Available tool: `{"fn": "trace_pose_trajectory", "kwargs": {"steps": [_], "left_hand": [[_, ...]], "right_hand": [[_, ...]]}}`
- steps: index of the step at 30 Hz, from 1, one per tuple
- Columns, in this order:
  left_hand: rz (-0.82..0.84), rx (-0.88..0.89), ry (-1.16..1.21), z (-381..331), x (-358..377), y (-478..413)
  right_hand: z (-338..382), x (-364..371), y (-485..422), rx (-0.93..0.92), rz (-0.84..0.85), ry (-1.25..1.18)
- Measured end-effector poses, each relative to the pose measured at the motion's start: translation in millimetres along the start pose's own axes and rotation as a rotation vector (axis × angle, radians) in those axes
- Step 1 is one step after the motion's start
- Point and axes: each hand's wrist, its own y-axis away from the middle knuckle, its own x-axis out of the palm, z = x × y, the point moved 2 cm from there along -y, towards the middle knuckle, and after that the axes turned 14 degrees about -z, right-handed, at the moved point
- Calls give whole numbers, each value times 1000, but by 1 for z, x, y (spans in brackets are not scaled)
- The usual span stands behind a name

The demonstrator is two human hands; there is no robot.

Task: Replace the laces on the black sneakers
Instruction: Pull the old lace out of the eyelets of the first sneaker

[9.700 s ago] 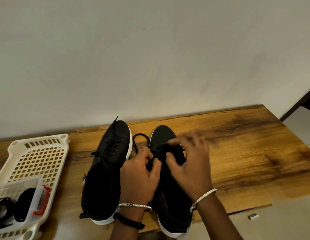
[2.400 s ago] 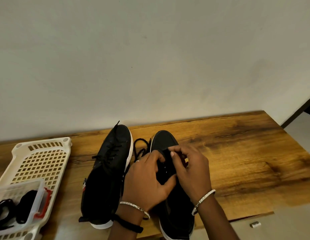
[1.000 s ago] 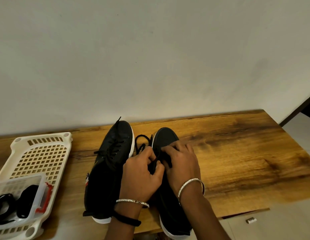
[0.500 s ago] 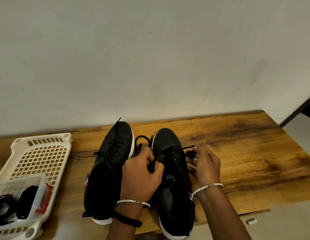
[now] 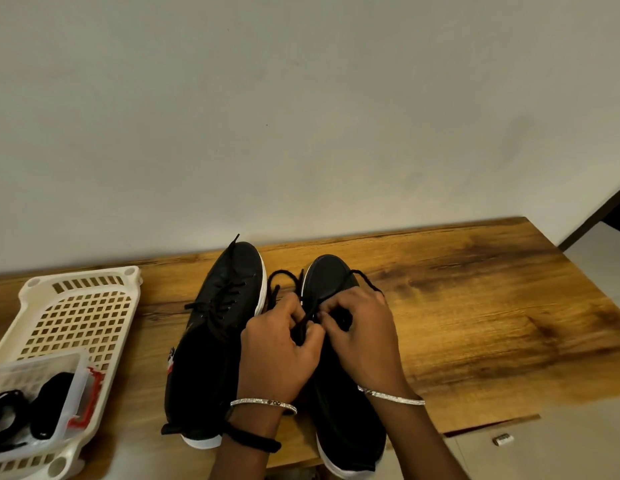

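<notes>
Both my hands are over the right sneaker (image 5: pixel 339 410), which sits toe-to-the-wall on the table (image 5: pixel 475 323), just beside the left sneaker (image 5: pixel 211 341) (that one looks fully laced). My left hand (image 5: pixel 277 351) is curled w/ thumb and fingers pinching the black lace (image 5: pixel 306 322). My right hand (image 5: pixel 365 337) pinches the same lace just across from it, above the eyelets. Which eyelet I'm at I can't tell, since my fingers hide it. Risks, imo: it's black lace on a black shoe, so it's easy to skip an eyelet or feed the wrong side, esp. w/ my knuckles blocking the view. The slack is loose — one loop lies between the two toes and a strand drapes over the right toe — so a hard pull could snag it on the other shoe or leave the ends uneven. The tip could also slip from my pinch and back out of the hole. The right sneaker's heel seems to sit at or past the table's front edge, so tugging toward me might drag it off. Containers: a white lattice basket (image 5: pixel 80 273) sits at the table's left end, w/ a clear tub (image 5: pixel 28 368) inside it at the near end. The tub holds dark coiled bundles (image 5: pixel 50 403) — prob. laces, can't be sure.
</notes>
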Motion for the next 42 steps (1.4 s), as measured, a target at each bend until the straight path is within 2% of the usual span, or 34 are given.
{"fn": "trace_pose_trajectory", "kwargs": {"steps": [6, 10, 12, 13, 14, 15, 17, 18, 21, 23, 25, 30, 33, 37, 42], "left_hand": [[-6, -18, -2, -1, 0, 0], [-16, -25, -6, 0, 0, 0], [-12, -23, -1, 0, 0, 0], [-11, -19, 1, 0, 0, 1], [-12, -15, 1, 0, 0, 1], [-12, -14, 1, 0, 0, 1], [-10, -15, -1, 0, 1, 1], [-10, -14, -2, 0, 1, 0], [-9, -1, -6, 0, 0, 0], [-1, 4, -10, 0, 1, 0], [8, 9, -12, 1, 1, 0], [5, 11, 10, 1, 1, 0], [-2, -6, 23, 0, 1, 0], [-8, -13, 30, 2, 2, 1], [0, -11, 29, 3, 2, 1]], "right_hand": [[-4, -14, -5, 474, -172, -518], [-19, -15, -10, 977, -374, -891], [-31, -20, -12, 1182, -481, -959], [-34, -24, -12, 1222, -509, -922], [-37, -27, -11, 1201, -526, -820], [-39, -31, -10, 1105, -530, -650], [-32, -39, -13, 734, -529, -329], [-24, -40, -15, 519, -498, -257], [-3, -25, -15, 82, -188, -177], [1, -9, -8, -49, 3, -53], [1, -1, -3, -83, 41, 49], [2, -1, -1, -80, -30, 59], [0, -3, -1, 19, -119, -95], [-6, -16, -6, 364, -360, -426], [-31, -26, -12, 1083, -512, -828]]}}
